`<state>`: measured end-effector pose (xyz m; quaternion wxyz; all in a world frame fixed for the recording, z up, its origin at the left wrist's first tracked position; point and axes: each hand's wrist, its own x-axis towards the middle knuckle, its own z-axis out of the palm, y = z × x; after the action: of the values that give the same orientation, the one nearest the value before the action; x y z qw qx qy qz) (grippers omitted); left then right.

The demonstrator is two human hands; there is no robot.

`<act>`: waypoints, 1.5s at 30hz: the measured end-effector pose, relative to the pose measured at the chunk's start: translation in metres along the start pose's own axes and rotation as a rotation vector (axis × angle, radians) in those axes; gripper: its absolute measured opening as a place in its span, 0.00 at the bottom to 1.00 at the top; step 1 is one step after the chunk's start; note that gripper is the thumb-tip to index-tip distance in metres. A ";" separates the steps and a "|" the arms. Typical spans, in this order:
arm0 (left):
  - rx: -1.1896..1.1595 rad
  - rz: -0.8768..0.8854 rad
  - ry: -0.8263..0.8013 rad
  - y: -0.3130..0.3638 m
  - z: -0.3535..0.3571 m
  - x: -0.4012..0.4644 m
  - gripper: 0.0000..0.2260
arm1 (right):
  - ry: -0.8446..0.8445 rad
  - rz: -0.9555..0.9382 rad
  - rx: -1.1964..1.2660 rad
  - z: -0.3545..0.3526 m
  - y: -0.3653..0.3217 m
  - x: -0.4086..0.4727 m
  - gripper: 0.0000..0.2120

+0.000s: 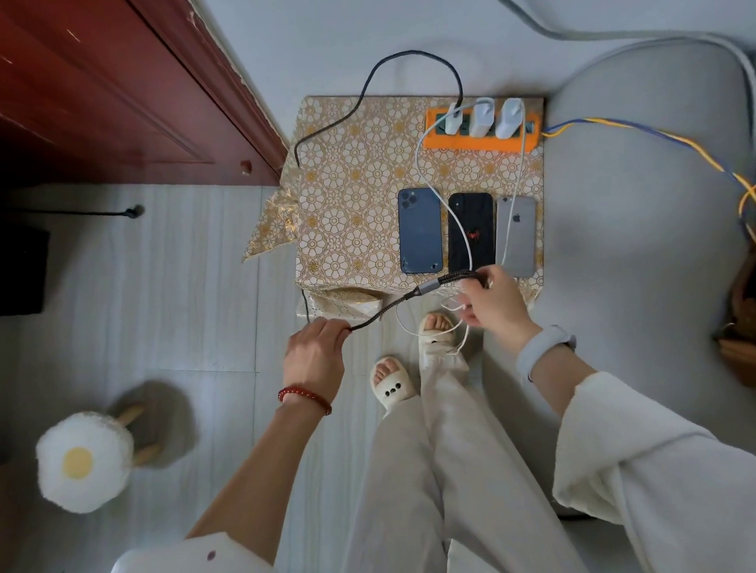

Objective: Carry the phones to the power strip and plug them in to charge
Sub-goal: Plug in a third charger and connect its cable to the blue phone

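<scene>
Phones (pixel 466 234): three, face down in a row on the table (pixel 347 193), near the strip (pixel 482 143).
Left hand (pixel 314 353): my fingers pinch the black cable (pixel 394 305).
Right hand (pixel 490 301): my fingers curl round its plug end, white cables (pixel 429 327) looped beneath.
Risk: tangled leads may drag a phone off the edge.

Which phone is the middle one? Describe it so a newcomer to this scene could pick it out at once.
Find the gold flower-patterned table with the orange power strip at its far right corner. Three phones lie face down in a row near the front edge. The middle phone is the black one with a small red mark on its back, a white cable crossing it, between the blue phone and the silver phone.
</scene>
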<state>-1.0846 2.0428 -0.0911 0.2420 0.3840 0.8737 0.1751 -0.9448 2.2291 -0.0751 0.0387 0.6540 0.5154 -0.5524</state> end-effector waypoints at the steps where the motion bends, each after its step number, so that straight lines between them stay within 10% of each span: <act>1: 0.021 0.013 -0.013 0.000 0.001 0.001 0.07 | -0.033 0.067 0.282 0.000 -0.003 0.001 0.08; 6: 0.133 0.001 -0.101 -0.011 0.008 0.000 0.09 | -0.016 0.218 1.285 -0.014 -0.015 0.012 0.08; 14: 0.206 -0.248 -0.385 -0.023 0.013 0.009 0.11 | -0.144 0.021 0.845 -0.011 -0.021 0.004 0.08; 23: -0.724 -0.312 -0.224 0.048 -0.018 0.048 0.06 | -0.301 -0.160 0.409 0.017 -0.018 -0.029 0.03; 29: -0.914 -0.265 -0.248 0.076 -0.021 0.061 0.09 | -0.308 -0.201 0.360 0.021 -0.016 -0.030 0.03; 39: -0.773 -0.554 -0.071 0.054 0.013 0.062 0.06 | -0.113 -0.220 0.269 0.030 0.024 -0.019 0.05; 45: -0.401 -0.853 -0.436 0.009 0.052 0.042 0.20 | -0.152 -0.003 -0.062 0.030 0.070 0.001 0.15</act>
<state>-1.0750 2.0866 -0.1418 0.5368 -0.0323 0.8312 0.1408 -0.9150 2.1788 -0.1239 0.0971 0.6080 0.5288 -0.5841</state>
